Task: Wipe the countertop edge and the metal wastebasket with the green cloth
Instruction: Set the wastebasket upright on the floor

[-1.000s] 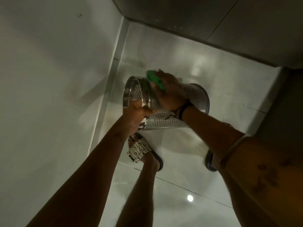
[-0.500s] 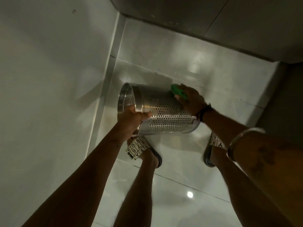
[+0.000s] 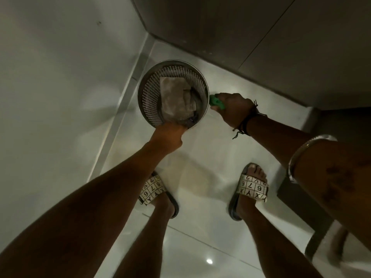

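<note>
The metal wastebasket (image 3: 172, 94) stands upright on the floor (image 3: 200, 227), its outer wall hidden; crumpled contents inside are hard to identify. At its 6 o'clock rim, the left hand (image 3: 167, 137) clamps the edge. At 3 o'clock, the right hand (image 3: 232, 109) bunches the green cloth (image 3: 216, 101), mostly hidden, against the side.

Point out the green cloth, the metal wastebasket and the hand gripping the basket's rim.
green cloth (image 3: 216, 102), head view: on the bunched fabric showing past the right hand's fingers.
metal wastebasket (image 3: 149, 97), head view: on its perforated inner wall, left side.
left hand (image 3: 168, 136), head view: on the back of the hand at the near rim.
</note>
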`<act>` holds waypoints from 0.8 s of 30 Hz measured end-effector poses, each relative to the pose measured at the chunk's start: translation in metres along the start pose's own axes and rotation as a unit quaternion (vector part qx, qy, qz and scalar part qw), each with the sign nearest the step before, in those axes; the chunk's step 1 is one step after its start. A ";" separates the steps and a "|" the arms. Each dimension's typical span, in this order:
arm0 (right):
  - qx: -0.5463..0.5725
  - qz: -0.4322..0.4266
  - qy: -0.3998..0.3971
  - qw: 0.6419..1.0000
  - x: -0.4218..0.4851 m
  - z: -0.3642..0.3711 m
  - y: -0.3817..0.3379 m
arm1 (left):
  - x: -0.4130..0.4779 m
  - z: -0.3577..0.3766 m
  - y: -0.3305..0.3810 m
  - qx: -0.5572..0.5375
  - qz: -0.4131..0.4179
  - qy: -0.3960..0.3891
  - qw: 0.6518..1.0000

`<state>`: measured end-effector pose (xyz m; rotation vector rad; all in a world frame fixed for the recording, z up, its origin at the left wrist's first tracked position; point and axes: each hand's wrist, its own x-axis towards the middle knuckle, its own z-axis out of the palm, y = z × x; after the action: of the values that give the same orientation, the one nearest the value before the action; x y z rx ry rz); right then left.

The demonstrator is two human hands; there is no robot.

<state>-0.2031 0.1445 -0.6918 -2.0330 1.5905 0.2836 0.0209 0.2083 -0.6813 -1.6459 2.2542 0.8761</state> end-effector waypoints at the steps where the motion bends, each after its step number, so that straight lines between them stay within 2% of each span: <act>1: -0.011 -0.001 0.010 1.000 0.000 -0.005 -0.004 | 0.002 -0.001 0.001 0.012 -0.009 0.000 1.000; 7: -0.052 -0.029 0.060 0.996 -0.027 -0.053 -0.023 | -0.007 -0.024 0.022 0.016 -0.074 -0.009 0.997; 10: -0.026 -0.044 0.054 0.997 -0.066 -0.118 -0.055 | -0.034 -0.090 0.044 0.000 -0.107 0.064 0.992; 12: 0.029 -0.081 0.095 0.992 -0.092 -0.165 -0.080 | -0.049 -0.143 0.059 -0.005 -0.123 0.128 0.984; 13: 0.055 -0.107 0.141 0.983 -0.108 -0.200 -0.092 | -0.059 -0.184 0.067 0.010 -0.125 0.159 0.979; 15: 0.092 -0.161 0.248 0.951 -0.129 -0.272 -0.121 | -0.077 -0.266 0.079 0.043 -0.115 0.218 0.968; 18: 0.079 -0.230 0.392 0.887 -0.156 -0.381 -0.156 | -0.115 -0.384 0.109 0.086 -0.061 0.347 0.932; 22: 0.023 -0.296 0.516 0.804 -0.180 -0.525 -0.172 | -0.150 -0.515 0.159 0.088 0.026 0.541 0.836; 23: -0.019 -0.308 0.552 0.775 -0.200 -0.594 -0.176 | -0.167 -0.582 0.186 0.082 0.037 0.584 0.807; 24: -0.044 -0.301 0.568 0.764 -0.203 -0.614 -0.170 | -0.169 -0.602 0.195 0.073 0.042 0.602 0.794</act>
<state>-0.1973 0.0152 -0.0354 -2.8355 1.2781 -1.3851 0.0015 0.0334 -0.0510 -2.3945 2.9492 -0.6229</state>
